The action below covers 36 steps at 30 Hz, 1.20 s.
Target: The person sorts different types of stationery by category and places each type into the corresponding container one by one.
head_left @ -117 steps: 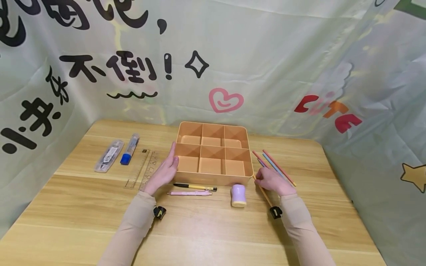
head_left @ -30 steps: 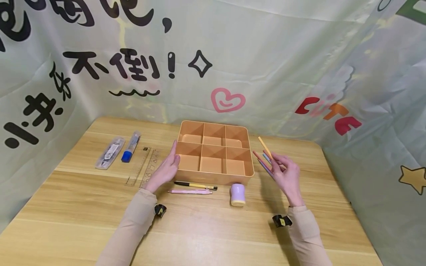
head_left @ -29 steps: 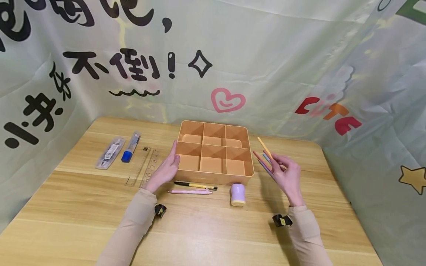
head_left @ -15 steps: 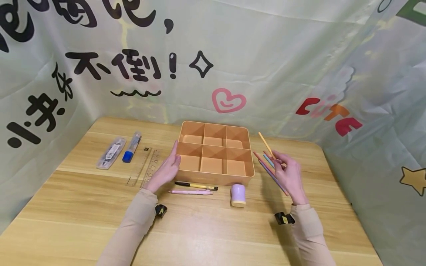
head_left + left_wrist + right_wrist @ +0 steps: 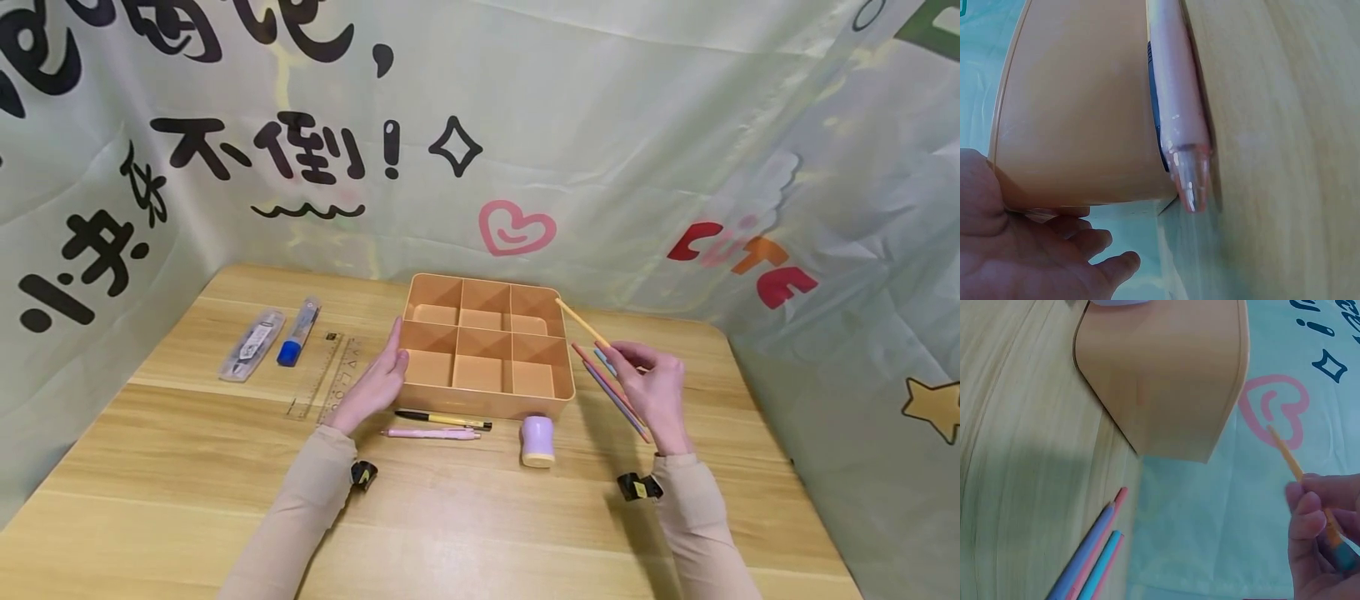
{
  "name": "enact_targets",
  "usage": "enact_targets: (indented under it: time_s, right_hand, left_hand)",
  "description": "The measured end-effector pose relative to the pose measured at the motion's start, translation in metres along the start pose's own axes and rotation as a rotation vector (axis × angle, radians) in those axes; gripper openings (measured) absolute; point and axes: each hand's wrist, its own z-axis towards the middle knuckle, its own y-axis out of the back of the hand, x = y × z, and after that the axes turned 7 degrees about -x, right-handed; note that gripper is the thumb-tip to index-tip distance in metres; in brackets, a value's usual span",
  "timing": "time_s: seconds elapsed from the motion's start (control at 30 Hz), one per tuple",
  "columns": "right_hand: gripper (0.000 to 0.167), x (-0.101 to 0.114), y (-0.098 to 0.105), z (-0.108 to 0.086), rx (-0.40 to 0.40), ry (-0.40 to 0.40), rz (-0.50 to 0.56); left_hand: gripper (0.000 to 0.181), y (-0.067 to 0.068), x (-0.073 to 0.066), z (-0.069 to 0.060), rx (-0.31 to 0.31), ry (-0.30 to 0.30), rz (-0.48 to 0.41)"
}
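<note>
In my right hand (image 5: 651,387) an orange pencil (image 5: 579,320) is pinched between thumb and fingers. It slants up and left, its far end near the back right corner of the box in the head view. The peach six-compartment box (image 5: 480,406) stands at the middle of the table; its compartments look empty. My left hand (image 5: 372,385) rests against the box's left side with fingers extended; the left wrist view shows the palm (image 5: 1029,262) at its edge. Below my right hand lie several coloured pencils, among them a purple pencil (image 5: 1085,547) and a blue pencil (image 5: 1100,562).
Before the box lie a yellow-and-black pen (image 5: 442,419) and a pink pen (image 5: 431,433). A small purple container (image 5: 537,440) stands near its front right corner. To the left are clear rulers (image 5: 322,379), a blue-capped tube (image 5: 298,332) and a clear case (image 5: 252,345). A printed curtain (image 5: 615,167) hangs behind.
My right hand has lifted the orange pencil from the table beside the box. The pencil has since tipped leftward, toward the box. My left hand has stayed at the box's left side.
</note>
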Motion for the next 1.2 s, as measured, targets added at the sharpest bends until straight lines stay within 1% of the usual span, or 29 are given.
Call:
enact_targets:
  time_s: [0.07,0.13,0.27,0.3,0.37,0.47,0.6,0.7,0.8,0.9,0.97,1.03,1.1,1.2]
  right_hand:
    - [0.014,0.0,-0.002,0.0,-0.006,-0.058,0.059]
    - [0.016,0.005,-0.002,0.001,-0.002,-0.155,0.145]
    - [0.021,0.006,-0.006,0.004,-0.014,-0.334,0.373]
    - [0.022,0.006,-0.008,0.005,-0.018,-0.362,0.419]
    - [0.022,0.003,-0.012,0.008,-0.024,-0.389,0.499]
    - [0.022,0.004,-0.017,0.012,0.006,-0.406,0.559]
    - [0.02,0.006,-0.02,0.016,0.056,-0.422,0.576]
    - [0.02,0.006,-0.022,0.02,0.047,-0.446,0.608]
    - [0.023,0.006,-0.025,0.024,0.022,-0.447,0.689]
    - [0.024,0.004,-0.03,0.029,0.0,-0.429,0.745]
    - [0.024,0.003,-0.034,0.032,0.004,-0.417,0.753]
    - [0.019,0.002,-0.038,0.036,0.02,-0.411,0.746]
    - [0.013,0.0,-0.042,0.039,0.041,-0.415,0.733]
    - [0.012,-0.002,-0.048,0.044,0.075,-0.427,0.699]
  left_hand:
    - [0.065,-0.001,0.0,0.0,-0.002,-0.01,-0.001]
    - [0.065,-0.001,0.0,0.0,-0.002,-0.015,-0.001]
    - [0.065,-0.001,-0.001,-0.001,0.004,-0.009,-0.005]
    - [0.065,-0.001,-0.001,-0.001,0.004,-0.01,-0.003]
    - [0.065,-0.001,-0.001,-0.001,0.002,-0.01,-0.003]
    - [0.065,0.0,0.0,-0.001,-0.002,-0.01,0.003]
    - [0.065,0.0,0.0,-0.001,0.001,-0.006,0.008]
    - [0.065,0.0,-0.001,-0.001,0.0,-0.006,0.013]
    - [0.065,0.0,0.0,0.0,-0.004,-0.009,0.016]
    - [0.065,0.0,0.001,0.001,-0.006,-0.015,0.018]
    - [0.065,0.0,0.001,0.001,-0.01,-0.014,0.019]
    - [0.065,0.0,0.001,0.001,-0.009,-0.015,0.02]
    - [0.065,0.001,0.001,0.001,-0.008,-0.013,0.022]
    - [0.065,0.001,0.0,0.0,-0.001,-0.004,0.019]
